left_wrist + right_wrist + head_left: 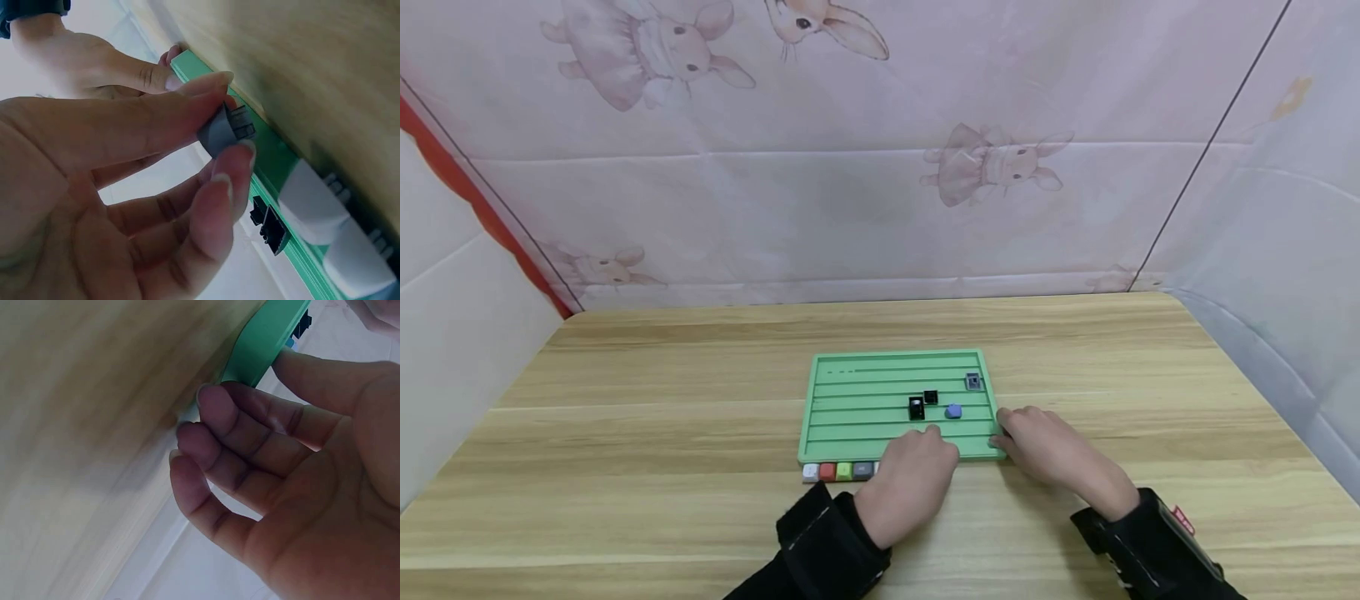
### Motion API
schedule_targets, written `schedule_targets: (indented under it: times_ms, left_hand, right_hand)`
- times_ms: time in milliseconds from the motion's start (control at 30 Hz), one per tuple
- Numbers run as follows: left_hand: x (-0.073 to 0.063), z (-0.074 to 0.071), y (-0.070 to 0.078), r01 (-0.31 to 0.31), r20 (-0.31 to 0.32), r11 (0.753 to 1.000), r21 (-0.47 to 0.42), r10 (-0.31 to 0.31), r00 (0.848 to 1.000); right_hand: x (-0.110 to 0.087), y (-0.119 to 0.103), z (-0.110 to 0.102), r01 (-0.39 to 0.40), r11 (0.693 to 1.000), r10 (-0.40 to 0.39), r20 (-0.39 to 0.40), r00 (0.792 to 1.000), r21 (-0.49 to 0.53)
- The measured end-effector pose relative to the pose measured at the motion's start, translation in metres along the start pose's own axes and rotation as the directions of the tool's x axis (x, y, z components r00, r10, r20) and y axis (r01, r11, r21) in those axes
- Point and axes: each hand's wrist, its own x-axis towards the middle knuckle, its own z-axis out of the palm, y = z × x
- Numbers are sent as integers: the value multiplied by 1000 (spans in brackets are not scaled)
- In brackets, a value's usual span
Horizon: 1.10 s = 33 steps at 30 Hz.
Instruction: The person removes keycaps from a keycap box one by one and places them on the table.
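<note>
1. Left wrist view: left hand (913, 479) has thumb and fingers pinching a gray keycap (217, 134), its pronged underside in sight. It's at the near side of the green tray (850, 422); can't tell if they touch.
2. Right hand (1048, 447): thumb and a curled finger grip the tray's near right corner; the other fingers are bent, holding nothing.
3. Handling, keycap: should be light, stiff plastic, a bit slick. Hold it by the side walls and leave the prongs alone (likely the weakest part).
4. Handling, tray: looks like rigid, light plastic, could skid if pushed. Corner or rim is the place to hold it.
5. Along the tray's near edge, a row: white keycap (811, 472), red keycap (827, 472), lime keycap (844, 472), then more, partly hidden by the left hand.
6. Lying on the ridged tray top: two black keycaps (917, 408), a violet keycap (953, 412), and a dark gray keycap (973, 382) near the far right corner.
7. Surface: pale wood-grain bench (625, 417), looks flat and smooth.
8. Room: rabbit-print cloth (820, 208) behind, whitish panels either side, red edging (482, 212) at left.
</note>
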Motion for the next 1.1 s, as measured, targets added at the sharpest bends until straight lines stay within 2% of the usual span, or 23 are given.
schedule_targets:
  times_ms: [800, 1100]
  left_hand:
    - [-1, 0, -7, 11, 14, 999, -40, -10, 1000]
    - [-2, -2, -9, 14, 12, 1000, -2, -14, 1000]
  right_hand:
    - [-1, 0, 0, 14, 1000, -14, -5, 1000, 0]
    - [-2, 0, 0, 19, 1000, -19, -7, 1000, -1]
